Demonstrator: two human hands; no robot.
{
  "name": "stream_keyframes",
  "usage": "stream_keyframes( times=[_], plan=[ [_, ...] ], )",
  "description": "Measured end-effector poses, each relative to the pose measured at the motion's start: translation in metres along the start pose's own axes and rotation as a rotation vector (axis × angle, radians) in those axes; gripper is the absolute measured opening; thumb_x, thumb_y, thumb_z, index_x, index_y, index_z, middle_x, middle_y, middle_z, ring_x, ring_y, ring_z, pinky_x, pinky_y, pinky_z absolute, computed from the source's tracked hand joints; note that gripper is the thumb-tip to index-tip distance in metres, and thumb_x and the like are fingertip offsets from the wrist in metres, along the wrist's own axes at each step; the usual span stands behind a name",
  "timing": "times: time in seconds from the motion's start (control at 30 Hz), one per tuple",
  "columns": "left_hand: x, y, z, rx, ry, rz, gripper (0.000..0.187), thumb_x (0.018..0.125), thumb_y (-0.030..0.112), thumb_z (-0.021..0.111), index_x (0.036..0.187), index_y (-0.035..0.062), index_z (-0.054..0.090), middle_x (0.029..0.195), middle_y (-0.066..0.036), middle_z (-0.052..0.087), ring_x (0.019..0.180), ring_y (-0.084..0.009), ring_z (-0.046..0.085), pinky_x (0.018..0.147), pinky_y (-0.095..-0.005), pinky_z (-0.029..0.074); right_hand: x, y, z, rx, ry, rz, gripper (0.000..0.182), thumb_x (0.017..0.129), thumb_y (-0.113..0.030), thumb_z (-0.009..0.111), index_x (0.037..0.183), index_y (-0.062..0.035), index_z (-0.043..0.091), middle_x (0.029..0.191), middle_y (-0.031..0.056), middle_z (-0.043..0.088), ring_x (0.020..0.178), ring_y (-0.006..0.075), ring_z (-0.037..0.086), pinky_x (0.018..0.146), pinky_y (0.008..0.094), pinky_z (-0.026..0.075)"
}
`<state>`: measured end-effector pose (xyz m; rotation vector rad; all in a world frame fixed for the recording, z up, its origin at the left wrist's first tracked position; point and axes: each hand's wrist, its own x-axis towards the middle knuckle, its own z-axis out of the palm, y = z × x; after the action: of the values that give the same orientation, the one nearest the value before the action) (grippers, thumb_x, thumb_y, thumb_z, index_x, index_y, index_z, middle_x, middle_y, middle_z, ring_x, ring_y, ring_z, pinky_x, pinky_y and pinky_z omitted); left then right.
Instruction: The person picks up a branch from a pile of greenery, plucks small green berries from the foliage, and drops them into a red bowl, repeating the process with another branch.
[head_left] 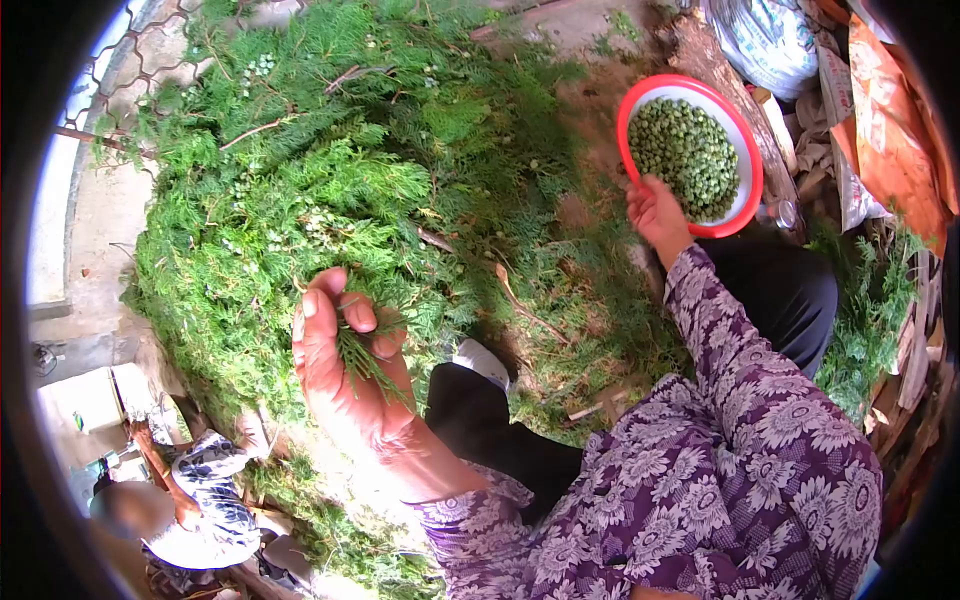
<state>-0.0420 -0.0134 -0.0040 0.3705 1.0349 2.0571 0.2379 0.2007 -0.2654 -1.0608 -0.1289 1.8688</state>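
My left hand (pixel 355 370) is raised over the heap of cut branches, its fingers curled round a green conifer sprig (pixel 365 365) whose feathery leaves hang across the palm. Off to the right, my right hand (pixel 660 212) is closed and overlaps the near left rim of a white basin (pixel 738 130) with a red edge. Whether those fingers grip the rim or hold something small cannot be made out. Many small round green cones (pixel 690 160) lie in the basin. Below and beyond my left hand spreads the conifer heap (pixel 330 180), with clusters of pale green cones among the leaves.
Another person (pixel 205 500) sits at the lower left. Rough wood (pixel 715 60), a plastic bag (pixel 765 40) and an orange sack (pixel 890 120) lie beyond the basin. A small clear cup-like object (pixel 783 214) is beside its rim. Paving (pixel 120 90) borders the heap on the left.
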Motion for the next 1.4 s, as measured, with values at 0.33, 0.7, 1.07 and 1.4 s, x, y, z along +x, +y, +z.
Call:
stream_keyframes(
  times=[0.33, 0.7, 1.07, 1.4],
  plan=[
    [0.001, 0.004, 0.005, -0.076, 0.052, -0.01, 0.022, 0.09, 0.018, 0.049, 0.097, -0.0024, 0.054, 0.065, -0.005, 0.053, 0.055, -0.009, 0.045, 0.044, -0.0208, 0.034, 0.001, 0.101, 0.069, -0.728, -0.16, 0.268, 0.029, 0.079, -0.019, 0.063, 0.1, -0.0006, 0.053, 0.081, 0.0086, 0.06, 0.061, 0.0143, 0.059, 0.047, 0.0237, 0.045],
    [-0.002, 0.001, 0.012, 0.034, 0.222, -0.016, 0.021, 0.091, 0.022, 0.047, 0.096, 0.0017, 0.049, 0.062, -0.004, 0.048, 0.043, -0.0116, 0.04, 0.047, -0.0255, 0.031, 0.065, 0.146, 0.153, -1.864, -0.411, -0.303, 0.074, 0.077, -0.028, 0.062, 0.137, -0.0094, 0.023, 0.139, 0.0215, 0.021, 0.118, 0.0385, 0.038, 0.096, 0.0432, 0.036],
    [-0.022, -0.018, 0.038, 0.252, 0.266, -0.167, 0.028, 0.083, 0.027, 0.058, 0.089, -0.0006, 0.054, 0.058, -0.005, 0.048, 0.045, -0.0108, 0.042, 0.037, -0.0243, 0.034, 0.104, 0.129, 0.211, -1.64, -0.214, -0.589, 0.07, 0.076, -0.028, 0.065, 0.133, -0.0073, 0.031, 0.135, 0.0229, 0.027, 0.116, 0.04, 0.039, 0.094, 0.0433, 0.037],
    [-0.037, -0.024, 0.032, 0.151, 0.111, -0.317, 0.024, 0.086, 0.02, 0.056, 0.094, -0.0019, 0.058, 0.069, -0.009, 0.055, 0.057, -0.0124, 0.049, 0.047, -0.0233, 0.038, 0.139, 0.121, 0.225, -2.19, -0.217, -0.462, 0.073, 0.078, -0.021, 0.063, 0.137, -0.0134, 0.023, 0.115, 0.0221, 0.049, 0.105, 0.0385, 0.047, 0.086, 0.0473, 0.041]
  ],
)
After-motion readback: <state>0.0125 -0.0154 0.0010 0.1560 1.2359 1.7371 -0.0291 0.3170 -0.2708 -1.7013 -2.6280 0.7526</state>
